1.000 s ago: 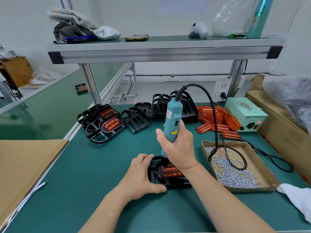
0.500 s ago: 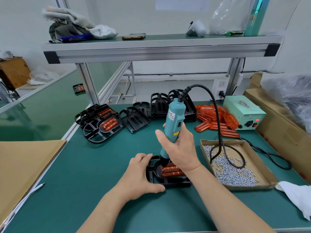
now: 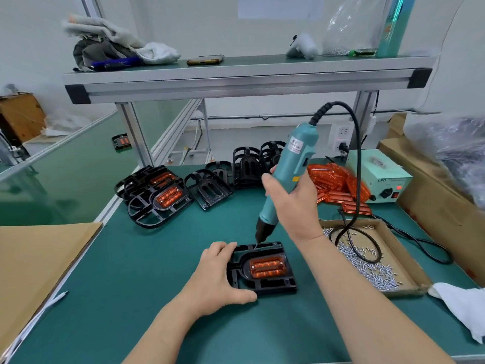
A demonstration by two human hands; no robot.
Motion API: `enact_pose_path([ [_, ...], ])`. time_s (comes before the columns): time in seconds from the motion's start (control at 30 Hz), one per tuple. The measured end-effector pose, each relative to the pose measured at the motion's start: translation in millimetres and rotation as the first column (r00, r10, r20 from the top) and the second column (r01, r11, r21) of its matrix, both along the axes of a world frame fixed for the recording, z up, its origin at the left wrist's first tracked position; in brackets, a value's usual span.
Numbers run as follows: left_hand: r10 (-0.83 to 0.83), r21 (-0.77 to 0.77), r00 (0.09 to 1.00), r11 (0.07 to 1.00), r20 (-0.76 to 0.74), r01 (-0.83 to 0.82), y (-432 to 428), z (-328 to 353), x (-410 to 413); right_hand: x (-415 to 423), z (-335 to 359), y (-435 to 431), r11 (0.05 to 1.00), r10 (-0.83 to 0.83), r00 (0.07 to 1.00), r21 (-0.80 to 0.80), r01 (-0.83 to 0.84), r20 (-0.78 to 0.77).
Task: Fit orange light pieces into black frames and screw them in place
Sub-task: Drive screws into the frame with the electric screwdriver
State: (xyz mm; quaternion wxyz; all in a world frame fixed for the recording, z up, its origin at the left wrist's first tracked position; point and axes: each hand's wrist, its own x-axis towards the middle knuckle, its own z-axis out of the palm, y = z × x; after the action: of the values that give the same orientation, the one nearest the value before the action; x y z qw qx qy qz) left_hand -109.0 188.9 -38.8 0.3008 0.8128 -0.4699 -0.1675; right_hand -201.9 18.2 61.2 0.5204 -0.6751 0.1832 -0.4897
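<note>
frame (image 3: pixel 262 269): left hand (image 3: pixel 217 279) clamps its left edge
driver: right hand (image 3: pixel 291 203) grips electric screwdriver (image 3: pixel 286 179), bit just above frame
risk: bit may skid onto orange light piece (image 3: pixel 267 266); cord (image 3: pixel 351 179) may drag screws (image 3: pixel 367 266)

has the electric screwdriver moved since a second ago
Yes. The electric screwdriver in the right hand has lifted and tilted right; its bit now sits at the black frame's far edge, leaving the orange light piece uncovered.
</note>
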Motion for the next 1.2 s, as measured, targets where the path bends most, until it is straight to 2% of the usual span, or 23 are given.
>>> enact_pose_path([
  [0.1,0.002,0.001,1.0,1.0,0.001,-0.002,0.2,-0.4,-0.8,-10.0,-3.0,-21.2,0.986,-0.034,0.998,0.163,0.024,0.057],
  [0.23,0.008,0.003,1.0,1.0,-0.001,-0.008,-0.1,-1.1,-1.0,-30.7,-23.3,-53.5,0.903,-0.088,0.992,0.427,0.04,0.094],
  [0.37,0.009,-0.006,1.0,1.0,0.008,-0.009,-0.2,-1.8,-1.1,-54.6,-50.4,-83.9,0.777,-0.116,0.991,0.616,0.131,-0.064],
  [0.5,0.012,-0.016,1.0,1.0,0.022,-0.011,-1.0,-2.1,-1.4,-71.8,-73.9,-105.1,0.693,-0.146,0.958,0.666,0.277,-0.246],
  [0.73,0.017,-0.023,0.999,1.0,0.031,-0.016,-1.2,-2.7,-1.4,-82.5,-90.3,-112.1,0.757,-0.189,0.839,0.469,0.456,-0.511],
  [0.93,0.02,-0.042,0.999,0.999,0.041,-0.018,-0.8,-3.9,-2.3,-88.3,-84.1,-108.6,0.781,-0.288,0.64,0.212,0.588,-0.712],
  [1.2,0.063,-0.057,0.996,0.997,0.06,-0.059,-1.3,-5.0,-6.3,-106.3,-80.3,-106.4,0.831,-0.451,0.385,-0.221,0.511,-0.805],
])
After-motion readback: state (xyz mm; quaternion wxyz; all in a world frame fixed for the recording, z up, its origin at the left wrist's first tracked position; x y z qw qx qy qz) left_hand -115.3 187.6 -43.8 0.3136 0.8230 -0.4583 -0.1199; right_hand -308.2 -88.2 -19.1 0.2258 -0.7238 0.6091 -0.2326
